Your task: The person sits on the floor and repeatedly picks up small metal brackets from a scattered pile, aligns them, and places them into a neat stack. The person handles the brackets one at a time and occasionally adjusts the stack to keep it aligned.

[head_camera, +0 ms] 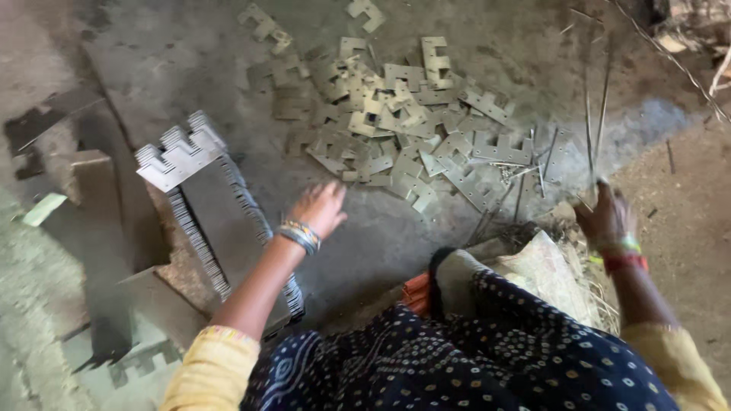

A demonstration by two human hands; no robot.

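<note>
Two hands out over the concrete floor (pixel 190 53). Far left of the left-hand fingers: long rows of stacked notched metal plates (pixel 228 205), one bundle (pixel 179 160) lying across the top end. Left hand (pixel 320 207) is palm-down, fingers loosely together and slightly curled, holding nothing, hovering just short of the loose pile of flat notched metal plates (pixel 403 129); the nearest plates lie just beyond and right of its fingertips. Thin metal rods (pixel 594 114) lie right of the pile, running up past the right-hand fingers. Right hand (pixel 605 217) is blurred, fingers bunched at the lower rod ends; can't tell if it's pinching one. Sack with straw (pixel 548 274) sits just below that hand.
</note>
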